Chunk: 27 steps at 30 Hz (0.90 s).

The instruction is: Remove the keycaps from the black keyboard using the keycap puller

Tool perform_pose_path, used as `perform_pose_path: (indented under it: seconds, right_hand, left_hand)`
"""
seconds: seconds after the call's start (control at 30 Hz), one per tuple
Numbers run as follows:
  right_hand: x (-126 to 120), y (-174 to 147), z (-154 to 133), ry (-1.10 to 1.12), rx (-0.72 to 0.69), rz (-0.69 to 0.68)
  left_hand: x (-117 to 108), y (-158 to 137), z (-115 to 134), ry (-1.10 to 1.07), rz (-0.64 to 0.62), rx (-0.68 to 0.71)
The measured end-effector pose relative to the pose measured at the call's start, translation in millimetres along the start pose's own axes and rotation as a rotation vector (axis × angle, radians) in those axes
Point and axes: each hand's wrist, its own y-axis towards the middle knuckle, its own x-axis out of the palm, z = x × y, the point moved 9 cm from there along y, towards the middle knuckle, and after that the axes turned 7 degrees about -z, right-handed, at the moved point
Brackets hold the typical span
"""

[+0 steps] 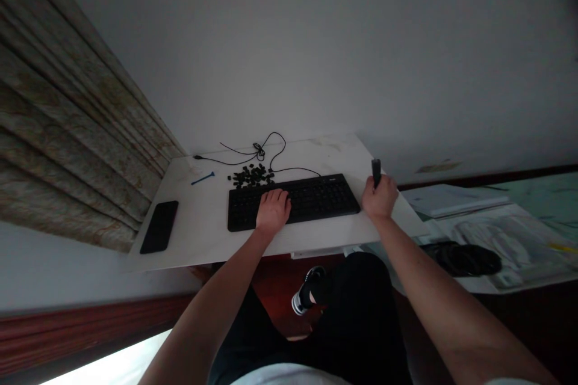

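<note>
A black keyboard (316, 195) lies on the white desk, its key area too dark to make out in detail. Resting across its left half is my left hand (273, 210), palm down, fingers laid out over the keys. Beyond the keyboard's right end, my right hand (379, 195) is closed around a small black brush (376, 172), which stands upright with its wide end up. Loose black keycaps (251, 175) are heaped behind the keyboard's left part. A thin black cable (285, 147) runs from the keyboard's back edge, bundled in the middle, to a plug at the left.
Left of the keycaps lies a slim blue tool (203, 178). A black phone (159, 227) sits near the left edge of the desk (203, 240). Curtains (81, 102) hang at the left. A lower surface at right holds papers (451, 200) and a black bundle (465, 258).
</note>
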Motion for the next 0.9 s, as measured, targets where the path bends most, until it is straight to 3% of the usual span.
perform_pose_path:
  seconds: [0.13, 0.27, 0.33, 0.43, 0.53, 0.67, 0.9]
  right_hand:
    - [-9.3, -5.0, -1.0, 0.072, 0.063, 0.070]
    - [-5.6, -14.9, -27.5, 0.348, 0.103, 0.026]
    - [5.9, -21.0, -53.4, 0.539, 0.094, -0.089]
    - [30.9, -33.3, -102.3, 0.827, 0.057, -0.371]
    - [52.3, -48.0, -142.9, 0.983, 0.060, -0.638]
    - [63.2, -57.0, -169.9, 0.875, 0.036, -0.788]
    - [54.3, -49.3, -187.9, 0.605, -0.080, -0.741]
  left_hand:
    - [-1.1, 0.0, -3.1, -0.043, 0.005, -0.027]
    - [2.1, 0.8, -3.2, -0.080, -0.029, -0.021]
    - [2.5, 1.1, -7.0, -0.115, -0.027, -0.048]
    - [3.2, 1.7, -12.5, -0.159, -0.024, -0.079]
    - [4.6, 2.6, -15.0, -0.178, -0.031, -0.085]
    - [5.7, 4.4, -14.6, -0.180, -0.043, -0.069]
    - [6.9, 6.7, -10.7, -0.134, -0.081, -0.025]
